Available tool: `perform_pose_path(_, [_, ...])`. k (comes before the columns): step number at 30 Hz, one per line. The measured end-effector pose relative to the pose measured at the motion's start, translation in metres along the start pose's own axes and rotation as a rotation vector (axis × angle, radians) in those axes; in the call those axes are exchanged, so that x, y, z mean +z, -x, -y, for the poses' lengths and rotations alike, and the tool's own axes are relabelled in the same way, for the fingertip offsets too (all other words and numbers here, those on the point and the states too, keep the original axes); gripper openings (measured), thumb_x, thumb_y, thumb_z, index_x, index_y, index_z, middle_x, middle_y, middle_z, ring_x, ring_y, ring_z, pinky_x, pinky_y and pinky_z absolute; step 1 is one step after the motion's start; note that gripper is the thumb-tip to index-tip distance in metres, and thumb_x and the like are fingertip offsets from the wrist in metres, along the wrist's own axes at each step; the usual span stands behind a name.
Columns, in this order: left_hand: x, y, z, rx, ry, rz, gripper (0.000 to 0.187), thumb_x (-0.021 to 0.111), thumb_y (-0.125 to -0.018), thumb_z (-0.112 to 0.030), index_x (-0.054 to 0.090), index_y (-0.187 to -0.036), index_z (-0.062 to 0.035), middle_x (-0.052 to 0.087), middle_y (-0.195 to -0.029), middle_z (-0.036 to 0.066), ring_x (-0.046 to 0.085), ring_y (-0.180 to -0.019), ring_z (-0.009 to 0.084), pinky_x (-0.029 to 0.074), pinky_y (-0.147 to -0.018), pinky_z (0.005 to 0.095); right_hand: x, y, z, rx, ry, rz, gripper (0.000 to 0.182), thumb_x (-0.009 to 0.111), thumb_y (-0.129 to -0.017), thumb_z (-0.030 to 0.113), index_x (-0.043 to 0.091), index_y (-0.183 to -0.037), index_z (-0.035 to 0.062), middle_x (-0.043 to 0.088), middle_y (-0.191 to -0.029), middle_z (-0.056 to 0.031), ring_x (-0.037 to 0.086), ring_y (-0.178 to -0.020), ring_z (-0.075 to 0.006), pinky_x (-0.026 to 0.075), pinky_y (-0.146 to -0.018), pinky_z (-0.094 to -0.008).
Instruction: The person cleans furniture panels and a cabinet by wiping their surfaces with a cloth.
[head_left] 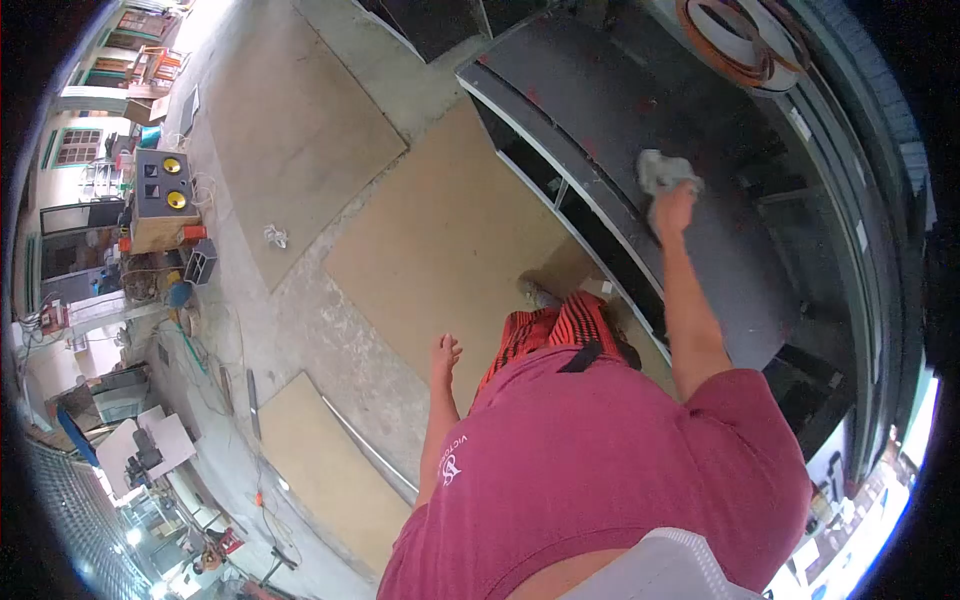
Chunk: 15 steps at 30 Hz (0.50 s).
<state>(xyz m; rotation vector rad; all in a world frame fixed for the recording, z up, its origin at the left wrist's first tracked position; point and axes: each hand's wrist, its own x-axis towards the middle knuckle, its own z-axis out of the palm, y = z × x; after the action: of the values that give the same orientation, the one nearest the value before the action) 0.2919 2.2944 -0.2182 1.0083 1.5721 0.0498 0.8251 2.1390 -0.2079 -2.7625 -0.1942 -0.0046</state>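
My right hand (pixel 674 212) is closed on a crumpled pale grey rag (pixel 666 172). The rag lies against the dark grey top of a long black cabinet (pixel 730 255), which has small reddish marks on it. Open compartments show along the cabinet's near side, below its pale edge. On my other side, my left hand (pixel 446 354) hangs in the air over the floor with loosely bent fingers apart, holding nothing.
Coiled brown and white strips (pixel 745 45) lie at the cabinet's far right. Large tan boards (pixel 420 240) cover parts of the concrete floor. A crumpled white scrap (pixel 276 236), a metal bar (pixel 370 448) and a box with yellow round parts (pixel 162 195) are to the left.
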Motion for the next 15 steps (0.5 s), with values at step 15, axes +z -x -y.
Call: perform_pose_path(15, [-0.013,0.004,0.049,-0.139,-0.04,0.068,0.04,0.046,-0.09,-0.036,0.048,-0.117,-0.0075,0.058,-0.105,0.01,0.061,-0.083,0.0228,0.047,-0.065,0.0339,-0.047,0.062,0.038,-0.208,-0.514,0.293,0.069,0.062,-0.074,0.026,0.034,-0.133,0.0029,0.039,-0.133,-0.0194,0.042,-0.119,-0.0335,0.032,-0.1,-0.0394])
